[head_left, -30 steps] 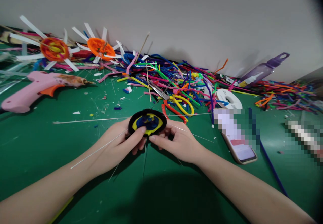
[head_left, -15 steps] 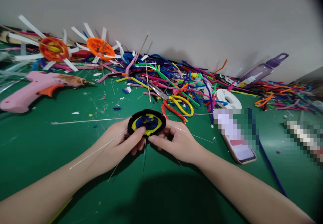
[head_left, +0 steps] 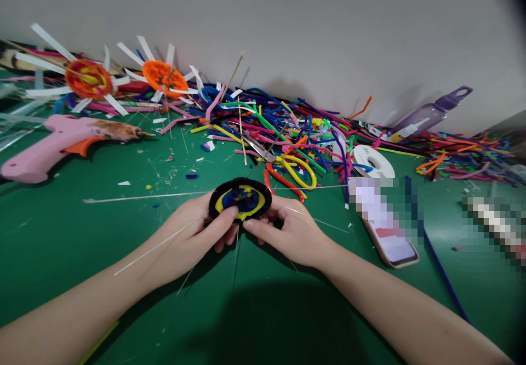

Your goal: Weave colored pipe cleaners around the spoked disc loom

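A round disc point(head_left: 261, 188) with a black fuzzy rim, a yellow ring and a blue middle is held between both hands, tilted toward me. Thin, pale wires stick out from it on several sides. My left hand point(head_left: 193, 228) grips its left side, the thumb lying on the blue and yellow front and the fingers curled beneath. On the right side, my right hand point(head_left: 291, 231) pinches the lower edge with its thumb, its other fingers partly hidden behind.
A pink glue gun point(head_left: 53, 146) lies left. Two orange discs point(head_left: 88, 79) with white strips stand behind it. Colourful pipe cleaners point(head_left: 304, 140), scissors point(head_left: 302, 172), a white spool point(head_left: 372, 161), a purple bottle point(head_left: 423, 117) and a phone point(head_left: 382, 228) spread over the green table point(head_left: 172, 332).
Both hands keep the same grip on the disc. The whole view has shifted very slightly, and the disc's face is tilted a touch differently.
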